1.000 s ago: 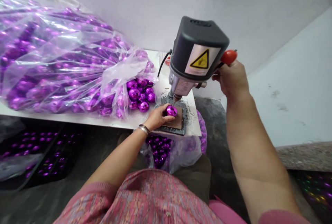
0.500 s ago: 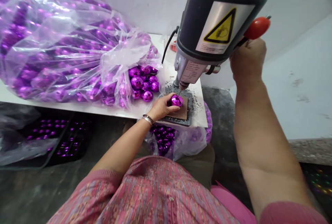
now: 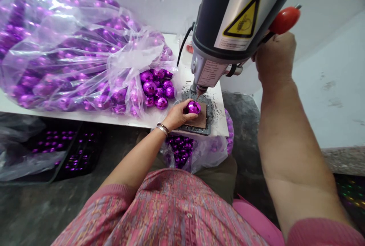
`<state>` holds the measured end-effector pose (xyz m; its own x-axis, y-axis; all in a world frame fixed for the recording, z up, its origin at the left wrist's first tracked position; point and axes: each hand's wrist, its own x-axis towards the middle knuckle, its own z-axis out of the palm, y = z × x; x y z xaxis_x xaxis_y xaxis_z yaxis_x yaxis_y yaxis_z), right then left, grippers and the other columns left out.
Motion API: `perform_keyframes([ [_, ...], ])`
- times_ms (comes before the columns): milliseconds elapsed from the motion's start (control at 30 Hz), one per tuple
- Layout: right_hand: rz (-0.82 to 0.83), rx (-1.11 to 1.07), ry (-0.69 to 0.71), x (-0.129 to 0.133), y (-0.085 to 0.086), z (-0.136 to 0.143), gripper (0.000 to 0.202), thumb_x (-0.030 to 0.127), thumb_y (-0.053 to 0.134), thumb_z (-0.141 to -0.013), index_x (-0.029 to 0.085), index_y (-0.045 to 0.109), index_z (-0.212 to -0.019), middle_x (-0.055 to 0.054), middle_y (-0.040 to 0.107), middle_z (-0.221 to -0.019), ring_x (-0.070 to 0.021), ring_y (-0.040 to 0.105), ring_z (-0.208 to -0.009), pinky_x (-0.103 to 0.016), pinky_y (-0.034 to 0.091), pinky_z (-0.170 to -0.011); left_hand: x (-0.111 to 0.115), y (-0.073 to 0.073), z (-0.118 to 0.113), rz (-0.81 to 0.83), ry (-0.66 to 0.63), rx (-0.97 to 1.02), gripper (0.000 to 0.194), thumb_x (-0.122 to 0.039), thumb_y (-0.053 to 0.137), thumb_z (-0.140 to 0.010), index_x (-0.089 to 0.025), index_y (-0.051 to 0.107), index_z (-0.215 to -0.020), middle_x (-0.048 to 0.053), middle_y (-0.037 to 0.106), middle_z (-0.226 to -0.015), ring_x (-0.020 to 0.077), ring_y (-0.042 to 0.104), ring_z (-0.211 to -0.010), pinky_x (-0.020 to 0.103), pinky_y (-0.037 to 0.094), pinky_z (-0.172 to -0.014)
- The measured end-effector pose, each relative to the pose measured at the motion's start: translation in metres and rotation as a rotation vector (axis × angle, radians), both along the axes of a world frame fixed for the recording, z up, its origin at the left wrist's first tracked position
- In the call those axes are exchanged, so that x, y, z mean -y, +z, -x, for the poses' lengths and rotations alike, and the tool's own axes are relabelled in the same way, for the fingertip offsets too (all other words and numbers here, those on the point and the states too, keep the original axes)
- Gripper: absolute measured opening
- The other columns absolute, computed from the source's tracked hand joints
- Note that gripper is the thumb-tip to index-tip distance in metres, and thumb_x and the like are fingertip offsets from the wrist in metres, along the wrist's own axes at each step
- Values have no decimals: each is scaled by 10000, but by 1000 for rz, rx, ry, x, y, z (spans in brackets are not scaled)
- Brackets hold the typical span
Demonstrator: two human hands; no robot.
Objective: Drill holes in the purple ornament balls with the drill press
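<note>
My left hand (image 3: 179, 115) pinches a shiny purple faceted ball (image 3: 194, 107) between thumb and fingers. The ball rests on a brown board (image 3: 202, 118) on the grey base (image 3: 209, 118) of a small drill press (image 3: 209, 52). Right above the ball is the thin drill bit (image 3: 197, 97), its tip at or very near the top; whether it has gone in, I cannot tell. My right hand (image 3: 275, 56) is closed round a lever of the press, just below its red knob (image 3: 286, 20). Most of that lever is hidden by the fingers.
A large clear plastic bag (image 3: 71, 56) of purple balls lies on the white table (image 3: 134, 119), several balls (image 3: 161, 102) spilling from its mouth. Dark shavings surround the base. Below the table edge hangs another bag (image 3: 181, 151) of purple balls. Dark crates (image 3: 76, 154) stand at lower left.
The view has shifted slightly, and the drill press looks a little larger. The bit appears closer to the ball. Both hands keep their grips.
</note>
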<state>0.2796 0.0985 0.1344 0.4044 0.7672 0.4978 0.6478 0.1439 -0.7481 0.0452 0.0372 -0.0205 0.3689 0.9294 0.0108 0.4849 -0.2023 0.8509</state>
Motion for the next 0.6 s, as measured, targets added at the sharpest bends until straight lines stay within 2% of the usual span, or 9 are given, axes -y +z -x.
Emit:
perform_keyframes([
  [233, 15, -112, 63, 2, 4, 4, 269, 260, 395, -886, 132, 412, -650, 34, 345, -487, -19, 387, -449, -156, 270, -456, 2, 5, 0, 10, 10, -17, 640, -291, 766, -783, -174, 578, -1383, 84, 697, -1277, 245, 639, -1170, 348, 467, -1044],
  [600, 49, -287, 119, 5, 11, 13, 187, 210, 432, -816, 152, 393, -642, 46, 319, -445, -44, 316, -352, -199, 200, -365, 2, 2, 0, -11, 14, -16, 624, -307, 769, -779, -202, 590, -1367, 76, 710, -1240, 247, 647, -1135, 362, 480, -1019],
])
